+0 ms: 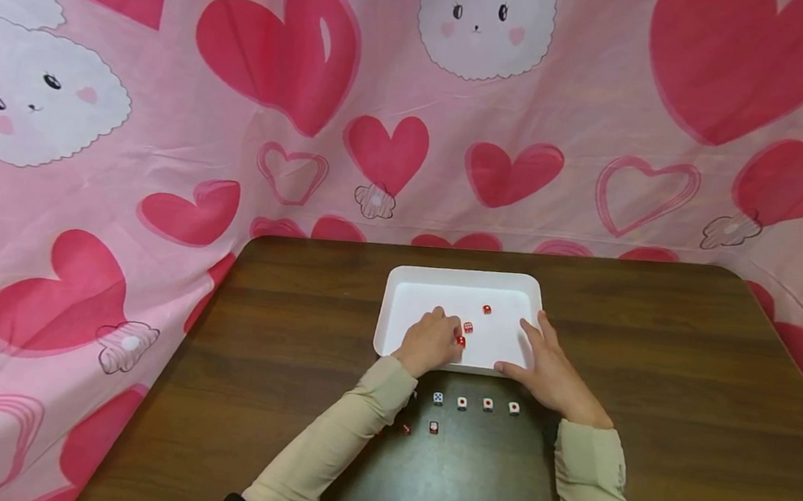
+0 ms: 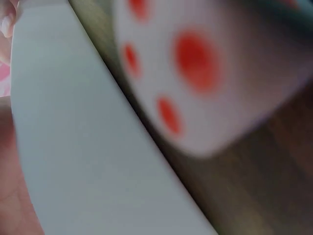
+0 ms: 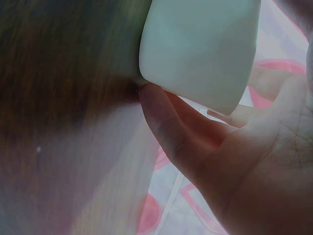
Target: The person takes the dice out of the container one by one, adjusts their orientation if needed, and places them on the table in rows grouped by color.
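My left hand (image 1: 430, 342) reaches over the near wall of a white tray (image 1: 406, 274), fingers bent down inside it. Its thumb and index finger pinch a small red die (image 1: 461, 342) with white pips. Just beyond lies a second red die (image 1: 468, 327), and a third red die (image 1: 487, 309) is farther back. At the tray's near right corner, my right hand (image 1: 556, 374) holds the wall, its thumb on the near edge and its fingers along the right side. The right wrist view shows these fingers (image 3: 166, 122) around the outer corner.
Before the tray, several white dice (image 1: 462, 404) form a row on the dark wooden table (image 1: 689, 379). Nearer me, a red die (image 1: 433, 428) sits beside another red die (image 1: 406, 428), close to my left sleeve. A pink heart-patterned cloth (image 1: 446, 108) hangs behind the table.
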`<state>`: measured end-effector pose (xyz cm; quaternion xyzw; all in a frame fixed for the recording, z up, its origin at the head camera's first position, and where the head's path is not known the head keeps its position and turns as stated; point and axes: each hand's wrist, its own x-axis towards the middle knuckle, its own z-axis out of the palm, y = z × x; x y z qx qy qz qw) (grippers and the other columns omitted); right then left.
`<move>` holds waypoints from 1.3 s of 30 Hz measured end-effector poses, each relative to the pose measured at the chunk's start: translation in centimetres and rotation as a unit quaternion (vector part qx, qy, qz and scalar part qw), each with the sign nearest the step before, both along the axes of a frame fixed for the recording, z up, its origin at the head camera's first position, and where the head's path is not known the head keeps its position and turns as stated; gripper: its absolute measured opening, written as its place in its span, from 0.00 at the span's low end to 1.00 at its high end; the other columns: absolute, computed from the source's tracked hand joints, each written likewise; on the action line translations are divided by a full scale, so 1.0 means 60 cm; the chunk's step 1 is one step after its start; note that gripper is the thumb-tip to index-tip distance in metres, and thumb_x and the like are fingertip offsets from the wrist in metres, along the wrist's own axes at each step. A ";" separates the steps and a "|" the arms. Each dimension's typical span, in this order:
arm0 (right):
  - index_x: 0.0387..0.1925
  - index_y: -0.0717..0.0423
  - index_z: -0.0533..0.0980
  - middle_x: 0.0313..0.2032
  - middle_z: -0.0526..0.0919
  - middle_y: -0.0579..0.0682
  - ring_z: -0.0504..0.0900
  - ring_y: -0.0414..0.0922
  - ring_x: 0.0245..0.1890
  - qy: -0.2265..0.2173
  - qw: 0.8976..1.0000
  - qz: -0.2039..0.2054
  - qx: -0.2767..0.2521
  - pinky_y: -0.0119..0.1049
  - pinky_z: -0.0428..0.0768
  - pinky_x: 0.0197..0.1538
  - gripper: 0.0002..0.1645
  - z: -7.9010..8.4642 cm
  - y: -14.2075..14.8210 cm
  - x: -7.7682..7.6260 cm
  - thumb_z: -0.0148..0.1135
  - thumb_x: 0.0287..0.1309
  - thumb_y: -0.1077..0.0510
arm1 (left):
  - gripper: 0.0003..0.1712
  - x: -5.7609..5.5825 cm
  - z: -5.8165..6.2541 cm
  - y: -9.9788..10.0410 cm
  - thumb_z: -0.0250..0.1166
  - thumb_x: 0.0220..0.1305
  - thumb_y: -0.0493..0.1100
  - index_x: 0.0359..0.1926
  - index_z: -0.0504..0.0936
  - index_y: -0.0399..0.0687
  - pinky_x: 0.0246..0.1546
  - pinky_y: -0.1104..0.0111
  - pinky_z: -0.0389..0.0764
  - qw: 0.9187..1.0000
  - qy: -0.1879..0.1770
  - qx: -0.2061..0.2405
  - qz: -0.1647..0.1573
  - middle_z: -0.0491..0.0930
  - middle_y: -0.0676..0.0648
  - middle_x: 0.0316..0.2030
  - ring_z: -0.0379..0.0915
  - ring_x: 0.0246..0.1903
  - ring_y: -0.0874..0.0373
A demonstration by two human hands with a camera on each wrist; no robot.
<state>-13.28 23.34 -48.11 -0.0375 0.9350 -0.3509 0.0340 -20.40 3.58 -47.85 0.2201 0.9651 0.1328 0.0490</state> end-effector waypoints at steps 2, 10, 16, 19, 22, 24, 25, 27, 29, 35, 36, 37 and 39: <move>0.67 0.60 0.47 0.69 0.33 0.61 0.45 0.64 0.66 0.001 1.000 0.000 0.001 0.62 0.55 0.58 0.57 0.000 0.000 0.000 0.63 0.44 0.37 | 0.12 0.000 0.000 -0.001 0.63 0.50 0.47 0.36 0.78 0.50 0.23 0.70 0.65 1.000 0.002 0.002 0.001 0.69 0.50 0.29 0.63 0.27 0.58; 0.67 0.60 0.48 0.68 0.34 0.62 0.45 0.64 0.65 0.003 1.000 -0.001 0.005 0.62 0.55 0.59 0.57 -0.001 0.000 0.000 0.63 0.44 0.37 | 0.12 -0.001 0.001 -0.002 0.63 0.51 0.47 0.37 0.78 0.49 0.22 0.70 0.64 1.000 0.009 0.006 0.003 0.68 0.50 0.28 0.63 0.26 0.58; 0.67 0.60 0.48 0.68 0.33 0.61 0.45 0.64 0.66 0.002 1.000 0.000 0.002 0.62 0.55 0.58 0.57 -0.001 0.000 -0.001 0.63 0.44 0.38 | 0.11 0.002 0.007 -0.002 0.62 0.51 0.48 0.37 0.78 0.51 0.23 0.70 0.65 1.000 0.014 0.002 0.006 0.69 0.50 0.29 0.64 0.27 0.58; 0.67 0.60 0.48 0.68 0.33 0.62 0.45 0.64 0.66 0.002 1.000 0.000 0.000 0.62 0.55 0.58 0.57 -0.001 0.000 -0.001 0.63 0.44 0.38 | 0.12 0.005 0.014 -0.003 0.62 0.52 0.48 0.38 0.79 0.51 0.24 0.70 0.66 1.000 0.018 0.002 0.004 0.69 0.50 0.30 0.64 0.28 0.58; 0.67 0.60 0.48 0.68 0.33 0.62 0.45 0.64 0.66 0.000 1.000 0.000 -0.001 0.62 0.54 0.58 0.57 -0.001 -0.001 -0.001 0.63 0.44 0.38 | 0.12 0.008 0.021 -0.004 0.63 0.52 0.49 0.38 0.79 0.52 0.24 0.70 0.66 1.000 0.029 0.001 0.000 0.70 0.50 0.30 0.64 0.28 0.58; 0.67 0.60 0.48 0.68 0.33 0.62 0.45 0.64 0.66 -0.001 1.000 0.000 0.000 0.63 0.54 0.58 0.57 -0.001 0.000 -0.001 0.63 0.44 0.38 | 0.12 0.009 0.024 -0.004 0.62 0.52 0.49 0.38 0.79 0.52 0.24 0.70 0.66 0.999 0.038 -0.001 -0.004 0.70 0.50 0.31 0.64 0.28 0.58; 0.67 0.60 0.47 0.68 0.33 0.61 0.45 0.64 0.66 -0.002 1.000 -0.001 0.000 0.63 0.54 0.58 0.57 -0.001 0.000 -0.001 0.63 0.44 0.38 | 0.12 0.011 0.026 -0.004 0.62 0.52 0.49 0.38 0.79 0.53 0.24 0.70 0.66 0.999 0.042 -0.002 -0.006 0.70 0.50 0.31 0.65 0.28 0.59; 0.67 0.60 0.48 0.68 0.33 0.61 0.45 0.64 0.66 -0.002 1.000 -0.001 0.000 0.62 0.55 0.58 0.57 -0.001 -0.001 -0.001 0.63 0.44 0.38 | 0.12 0.013 0.030 -0.005 0.62 0.52 0.49 0.38 0.79 0.53 0.23 0.70 0.66 0.999 0.049 -0.001 -0.009 0.71 0.50 0.31 0.65 0.28 0.59; 0.67 0.60 0.48 0.68 0.33 0.61 0.45 0.64 0.66 -0.002 1.000 -0.002 0.001 0.63 0.55 0.58 0.57 -0.002 -0.001 -0.002 0.63 0.44 0.38 | 0.11 0.015 0.033 -0.005 0.62 0.52 0.49 0.38 0.79 0.54 0.23 0.70 0.66 0.998 0.054 0.000 -0.012 0.71 0.50 0.31 0.65 0.28 0.59; 0.67 0.60 0.48 0.68 0.33 0.62 0.45 0.64 0.66 0.001 1.000 -0.002 0.002 0.62 0.55 0.58 0.57 -0.004 0.000 -0.003 0.63 0.44 0.38 | 0.11 0.020 0.042 -0.007 0.62 0.52 0.49 0.37 0.79 0.54 0.23 0.70 0.67 0.998 0.066 0.006 -0.016 0.72 0.50 0.31 0.66 0.29 0.59; 0.67 0.60 0.48 0.68 0.33 0.61 0.45 0.64 0.66 0.001 1.000 -0.002 0.001 0.62 0.55 0.58 0.57 -0.004 -0.001 -0.003 0.63 0.44 0.37 | 0.11 0.020 0.043 -0.007 0.62 0.52 0.49 0.37 0.79 0.54 0.23 0.70 0.67 0.998 0.068 0.007 -0.017 0.72 0.50 0.31 0.66 0.29 0.59; 0.67 0.60 0.48 0.68 0.33 0.61 0.45 0.64 0.65 0.001 1.000 -0.002 0.001 0.62 0.55 0.58 0.57 -0.004 -0.001 -0.003 0.63 0.44 0.37 | 0.10 0.021 0.044 -0.007 0.62 0.52 0.49 0.37 0.79 0.54 0.23 0.70 0.67 0.997 0.070 0.007 -0.018 0.72 0.50 0.31 0.66 0.29 0.59; 0.67 0.60 0.48 0.68 0.33 0.62 0.45 0.65 0.65 0.001 1.000 -0.001 0.002 0.63 0.55 0.58 0.57 -0.004 0.000 -0.003 0.63 0.44 0.37 | 0.10 0.022 0.044 -0.007 0.62 0.52 0.49 0.37 0.79 0.54 0.23 0.70 0.67 0.997 0.075 0.006 -0.020 0.72 0.50 0.32 0.66 0.29 0.59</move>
